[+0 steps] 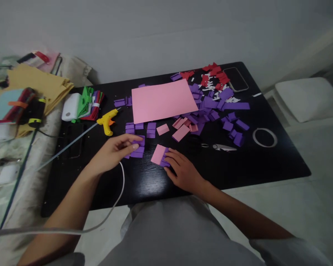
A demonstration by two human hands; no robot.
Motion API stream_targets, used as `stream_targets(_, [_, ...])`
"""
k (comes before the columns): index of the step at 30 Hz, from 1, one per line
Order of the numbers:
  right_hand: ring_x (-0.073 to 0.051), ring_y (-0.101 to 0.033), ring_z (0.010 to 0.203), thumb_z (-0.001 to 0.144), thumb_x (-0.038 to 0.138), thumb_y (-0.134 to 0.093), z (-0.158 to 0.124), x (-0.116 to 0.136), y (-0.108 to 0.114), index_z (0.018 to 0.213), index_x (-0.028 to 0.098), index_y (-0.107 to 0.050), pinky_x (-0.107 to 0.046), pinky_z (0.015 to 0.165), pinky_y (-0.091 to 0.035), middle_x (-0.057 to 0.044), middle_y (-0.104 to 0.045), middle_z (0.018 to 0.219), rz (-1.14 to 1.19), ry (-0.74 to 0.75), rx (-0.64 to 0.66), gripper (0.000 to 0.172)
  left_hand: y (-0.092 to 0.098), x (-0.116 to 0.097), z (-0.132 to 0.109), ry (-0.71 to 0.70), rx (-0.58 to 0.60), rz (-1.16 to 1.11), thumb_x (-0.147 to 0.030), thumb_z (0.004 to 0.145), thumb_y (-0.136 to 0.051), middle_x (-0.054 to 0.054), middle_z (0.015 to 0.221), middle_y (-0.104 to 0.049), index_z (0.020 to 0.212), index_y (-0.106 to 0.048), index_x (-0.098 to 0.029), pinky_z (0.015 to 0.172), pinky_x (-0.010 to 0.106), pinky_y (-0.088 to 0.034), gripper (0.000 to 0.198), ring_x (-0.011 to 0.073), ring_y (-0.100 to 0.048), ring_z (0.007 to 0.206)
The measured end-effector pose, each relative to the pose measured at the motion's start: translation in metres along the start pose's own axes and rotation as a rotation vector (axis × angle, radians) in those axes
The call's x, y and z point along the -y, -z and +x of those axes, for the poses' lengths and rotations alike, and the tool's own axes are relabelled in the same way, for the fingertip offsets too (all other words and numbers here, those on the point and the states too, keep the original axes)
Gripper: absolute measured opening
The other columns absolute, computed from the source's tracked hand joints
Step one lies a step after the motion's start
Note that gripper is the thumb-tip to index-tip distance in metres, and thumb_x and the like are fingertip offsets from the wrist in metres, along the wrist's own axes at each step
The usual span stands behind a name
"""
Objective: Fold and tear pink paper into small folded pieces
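The right hand [183, 170] holds a pink-and-purple piece [158, 154], likely light and creasable (pinch its edges); whether the left hand [115, 149] grips purple pieces [138, 151] beneath is unclear.

Black table [144, 184]: left hand [118, 150] over purple pieces [137, 152], thumb and forefinger at them; right hand [183, 173] has fingertips on the purple end of a pink-and-purple piece [158, 154]. Beyond, pink sheet [163, 101] lies flat, yellow glue gun [107, 121] left of it, purple heap [208, 105] at its right edge; scissors [223, 147] near a ring [265, 137], farther right.
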State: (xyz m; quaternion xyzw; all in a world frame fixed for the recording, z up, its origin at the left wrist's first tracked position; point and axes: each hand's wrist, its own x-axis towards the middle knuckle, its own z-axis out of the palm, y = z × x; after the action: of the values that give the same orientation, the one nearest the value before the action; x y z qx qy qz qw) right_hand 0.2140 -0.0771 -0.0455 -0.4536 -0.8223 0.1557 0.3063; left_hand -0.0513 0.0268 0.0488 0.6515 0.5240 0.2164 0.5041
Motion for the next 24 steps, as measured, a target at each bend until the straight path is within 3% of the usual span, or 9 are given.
stream_targets(3, [-0.031,-0.057,0.138,0.103,0.02,-0.055,0.001,-0.002,0.002,0.134,0.011,-0.068,-0.054,0.118,-0.053,-0.017,-0.071,0.129,-0.002,0.034,0.013,0.035,-0.021,0.008,0.007,-0.025,0.092,-0.016,-0.045,0.089,-0.072,0.005,0.094,-0.073,0.107,-0.078,-0.024,0.065,0.029,-0.051,0.028,0.0166,-0.061,0.072])
stream_targets(6, [-0.032,-0.055,0.137,0.104,0.021,-0.054,0.001,-0.003,0.003,0.135,0.009,-0.068,-0.054,0.119,-0.052,-0.018,-0.069,0.132,-0.021,0.036,0.038,0.036,-0.038,0.018,0.011,-0.013,0.056,-0.105,-0.041,0.083,-0.079,-0.002,0.075,-0.064,0.111,-0.067,-0.025,0.058,0.025,-0.045,0.035,0.0136,-0.056,0.063])
stream_targets(9, [-0.032,-0.053,0.14,0.104,0.022,-0.053,0.0,-0.003,0.003,0.137,0.011,-0.067,-0.055,0.119,-0.05,-0.018,-0.067,0.136,-0.013,0.008,0.076,0.038,-0.05,0.025,0.015,0.064,0.05,-0.169,-0.041,0.075,-0.086,-0.005,0.07,-0.064,0.109,-0.058,-0.024,0.057,0.024,-0.044,0.048,0.0122,-0.055,0.058])
stream_targets(15, [-0.033,-0.053,0.137,0.104,0.022,-0.052,0.002,-0.002,0.006,0.135,0.008,-0.068,-0.053,0.118,-0.05,-0.02,-0.066,0.135,-0.014,-0.006,0.088,0.037,-0.058,0.024,0.024,0.122,0.052,-0.132,-0.048,0.07,-0.089,0.001,0.077,-0.069,0.086,-0.065,-0.02,0.06,0.028,-0.051,0.04,0.0144,-0.062,0.064])
stream_targets(24, [-0.033,-0.052,0.138,0.103,0.022,-0.053,0.002,-0.002,0.005,0.138,0.012,-0.066,-0.056,0.117,-0.05,-0.018,-0.065,0.137,0.042,-0.023,0.083,0.038,-0.067,0.027,0.027,0.137,0.005,-0.072,-0.048,0.073,-0.086,0.002,0.079,-0.07,0.092,-0.068,-0.02,0.06,0.029,-0.053,0.038,0.0165,-0.064,0.066])
